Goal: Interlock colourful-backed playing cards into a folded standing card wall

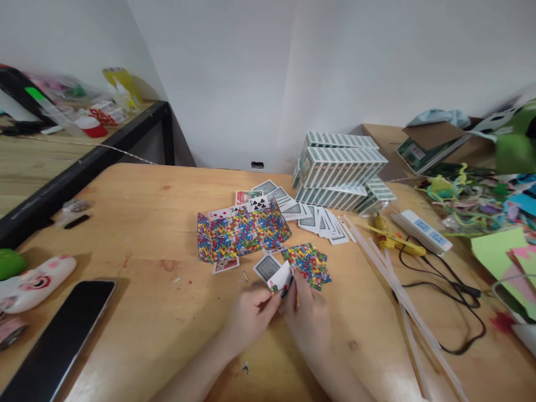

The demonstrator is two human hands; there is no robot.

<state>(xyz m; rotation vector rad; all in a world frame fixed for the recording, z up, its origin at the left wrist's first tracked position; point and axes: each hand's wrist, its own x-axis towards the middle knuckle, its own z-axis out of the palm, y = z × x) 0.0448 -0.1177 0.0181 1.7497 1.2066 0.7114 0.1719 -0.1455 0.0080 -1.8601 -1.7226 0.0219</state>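
Close together over the table's middle, both my hands pinch a playing card with a red A at its corner. My left hand grips its lower left edge, and my right hand grips its right side. Some bright multicoloured pattern and a small dark bit show by the fingertips; what the dark bit is, I cannot tell. A face-down grey-backed card lies just beyond. Right of it are multicoloured patterned pieces. Behind stands a folded panel of patterned cards, with card faces showing along its top.
Grey-backed cards are fanned beyond the panel, before stacked striped boxes. To the right lie clear glue sticks, a yellow glue gun, a power strip and cables. A phone lies at left.
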